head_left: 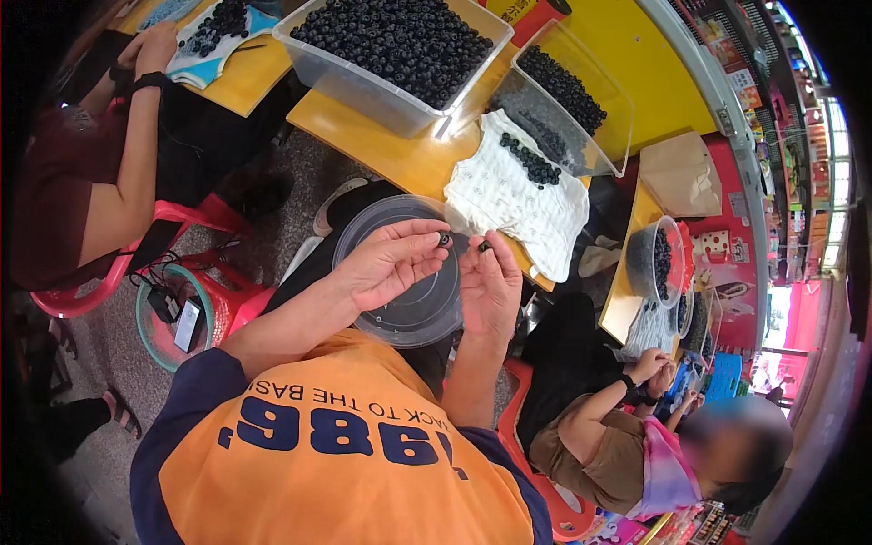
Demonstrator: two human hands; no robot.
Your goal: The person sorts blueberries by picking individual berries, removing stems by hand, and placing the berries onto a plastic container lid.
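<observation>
My left hand (397,261) is raised over a round clear plastic lid or tray (409,313), its thumb and index finger pinching a small black bead-like piece (444,240). Close by on the right, my right hand (491,283) pinches another small black piece (485,246) between thumb and fingertip. The two hands are apart, a short gap between the pieces. Beyond them a white cloth (513,204) lies over the yellow table's edge, with a cluster of black pieces (530,162) on it.
A big clear bin (363,91) of black pieces stands on the yellow table (350,136); a smaller bin (618,136) is beside it. One person (118,195) sits at left, another (595,436) at lower right. A round tub (642,263) stands farther right.
</observation>
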